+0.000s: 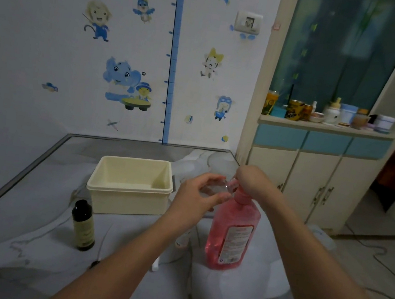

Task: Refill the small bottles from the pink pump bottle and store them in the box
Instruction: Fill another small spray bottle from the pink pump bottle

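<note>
Now both hands are working at the top of the pink pump bottle (231,233), which is standing upright on the bench (28,213), a little to the right of the middle. The right hand (253,179) is lying on the pump head, with the fingers curled down over it, so the head itself is mostly hidden. The left hand (197,195) is holding a small clear bottle (213,190) just beside the pump, at the height of the spout. The thumb and the fingers are closing around this small bottle, and its open end is pointing toward the pump. I cannot tell whether the spout is touching the mouth of the small bottle, because the picture is blurred there.

Behind and to the left of the hands, a cream box (130,185) is sitting on the bench with its top open; nothing is showing inside it. In front of the box, near its left corner, a dark bottle (83,225) with a black cap is standing upright, well apart from the pink one. A small white thing (182,240) is lying on the bench just left of the pink bottle, partly hidden under the left forearm, and I cannot say what it is.

A wall (52,51) with cartoon stickers is standing behind the bench. To the right, a cabinet (314,182) is carrying jars and cans on its ledge.
</note>
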